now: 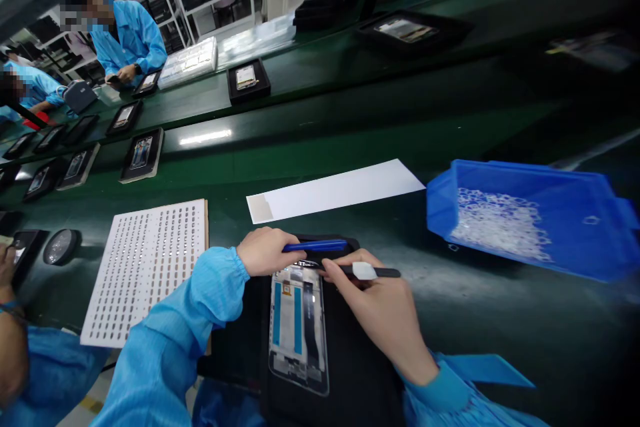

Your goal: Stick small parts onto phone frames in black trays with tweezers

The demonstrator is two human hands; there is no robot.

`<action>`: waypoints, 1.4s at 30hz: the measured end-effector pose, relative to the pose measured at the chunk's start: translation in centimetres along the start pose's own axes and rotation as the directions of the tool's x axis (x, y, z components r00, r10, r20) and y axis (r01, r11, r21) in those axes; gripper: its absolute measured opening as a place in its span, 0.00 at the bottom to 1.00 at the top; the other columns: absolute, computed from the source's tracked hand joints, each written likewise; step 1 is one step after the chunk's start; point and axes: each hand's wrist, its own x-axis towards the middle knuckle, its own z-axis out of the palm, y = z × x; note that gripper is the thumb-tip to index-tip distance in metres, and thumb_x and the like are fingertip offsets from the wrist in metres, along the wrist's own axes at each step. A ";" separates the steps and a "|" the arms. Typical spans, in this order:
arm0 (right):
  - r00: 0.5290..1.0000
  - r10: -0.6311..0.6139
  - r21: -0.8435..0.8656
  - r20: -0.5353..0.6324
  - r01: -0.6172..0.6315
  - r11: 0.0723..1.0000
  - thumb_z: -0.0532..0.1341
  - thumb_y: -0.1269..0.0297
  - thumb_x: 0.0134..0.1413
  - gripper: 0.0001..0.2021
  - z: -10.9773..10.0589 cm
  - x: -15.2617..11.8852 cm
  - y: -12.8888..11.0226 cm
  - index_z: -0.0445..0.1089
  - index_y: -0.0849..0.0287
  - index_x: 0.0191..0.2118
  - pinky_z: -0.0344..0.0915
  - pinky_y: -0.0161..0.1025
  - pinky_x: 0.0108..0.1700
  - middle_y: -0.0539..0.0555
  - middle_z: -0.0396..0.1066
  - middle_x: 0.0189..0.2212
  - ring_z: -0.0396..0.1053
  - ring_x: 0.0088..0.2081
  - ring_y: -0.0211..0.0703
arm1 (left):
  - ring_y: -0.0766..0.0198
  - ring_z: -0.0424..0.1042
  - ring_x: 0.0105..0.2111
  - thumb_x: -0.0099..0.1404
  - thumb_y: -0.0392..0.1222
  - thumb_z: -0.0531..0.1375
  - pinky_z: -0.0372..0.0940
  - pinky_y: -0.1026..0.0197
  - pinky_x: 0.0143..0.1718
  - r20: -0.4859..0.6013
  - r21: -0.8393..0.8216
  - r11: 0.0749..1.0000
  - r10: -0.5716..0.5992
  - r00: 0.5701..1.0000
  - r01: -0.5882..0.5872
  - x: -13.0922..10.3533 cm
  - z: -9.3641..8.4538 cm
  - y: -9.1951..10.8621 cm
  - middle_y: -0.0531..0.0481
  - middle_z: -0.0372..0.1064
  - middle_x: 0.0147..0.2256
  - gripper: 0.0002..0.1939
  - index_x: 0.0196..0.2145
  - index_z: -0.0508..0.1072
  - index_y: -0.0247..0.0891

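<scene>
Your green bench (500,320) carries the black fixture (360,373) with the phone frame (299,327) seated in it. You're working its top edge: your left hand (265,250) pinches a blue pen-like tool (315,246), your right hand (380,313) grips black tweezers (373,271). Next, I judge, needs steady placement.

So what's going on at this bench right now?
A person in blue sleeves is bent over an opened phone frame lying in a black tray on the green bench. The left hand holds a blue pen-like tool at the frame's top edge, and the right hand holds a black tool with a white tab there too. A white perforated sheet lies to the left, a blue bin of small clear parts to the right.
</scene>
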 end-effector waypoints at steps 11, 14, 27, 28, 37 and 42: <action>1.000 -0.009 -0.014 0.013 0.009 1.000 0.59 0.51 0.56 0.14 0.0 0.0 0.2 0.68 0.55 0.27 0.65 0.38 0.30 0.52 0.73 0.26 0.72 0.28 0.44 | 0.60 0.74 0.33 0.67 0.50 0.55 0.60 0.65 0.31 0.000 0.005 1.000 -0.009 1.000 0.009 0.0 0.1 0.0 0.51 0.76 0.31 0.14 0.41 0.78 0.44; 1.000 -0.011 -0.012 0.022 0.011 1.000 0.59 0.51 0.57 0.14 0.0 -0.1 0.4 0.68 0.55 0.28 0.65 0.38 0.31 0.52 0.73 0.27 0.72 0.29 0.44 | 0.60 0.74 0.33 0.67 0.50 0.55 0.61 0.65 0.31 0.000 0.009 1.000 -0.016 1.000 0.016 0.0 0.0 0.1 0.51 0.76 0.31 0.14 0.41 0.78 0.44; 0.991 -0.132 -0.097 -0.016 0.130 0.987 0.58 0.52 0.58 0.14 -0.1 0.0 0.1 0.68 0.55 0.28 0.62 0.36 0.24 0.53 0.74 0.27 0.72 0.27 0.44 | 0.54 0.76 0.40 0.64 0.49 0.57 0.66 0.59 0.37 -0.001 0.090 0.995 -0.042 0.999 0.042 0.3 0.4 0.7 0.50 0.77 0.36 0.12 0.42 0.77 0.46; 0.989 -0.147 -0.106 -0.020 0.144 0.984 0.59 0.52 0.58 0.14 -0.1 -0.1 0.1 0.68 0.55 0.27 0.61 0.35 0.23 0.52 0.74 0.26 0.72 0.26 0.43 | 0.54 0.76 0.40 0.65 0.48 0.57 0.66 0.59 0.38 0.008 0.100 0.994 -0.040 0.999 0.039 0.3 0.4 0.7 0.50 0.77 0.36 0.12 0.42 0.76 0.47; 0.978 -0.206 -0.092 -0.014 0.204 0.975 0.59 0.53 0.58 0.13 -0.1 -0.2 0.1 0.68 0.55 0.27 0.61 0.34 0.23 0.50 0.73 0.24 0.71 0.24 0.41 | 0.52 0.76 0.41 0.65 0.47 0.57 0.66 0.58 0.38 0.020 0.104 0.994 -0.027 0.999 0.025 0.3 0.4 0.8 0.50 0.78 0.37 0.11 0.42 0.76 0.46; 0.974 -0.225 -0.136 -0.013 0.221 0.966 0.58 0.53 0.59 0.14 0.1 -0.2 0.2 0.68 0.55 0.28 0.60 0.34 0.22 0.50 0.73 0.24 0.71 0.23 0.40 | 0.52 0.76 0.40 0.65 0.47 0.57 0.66 0.57 0.38 0.005 0.091 0.995 -0.033 0.999 0.033 0.3 0.6 0.6 0.49 0.78 0.36 0.11 0.42 0.76 0.46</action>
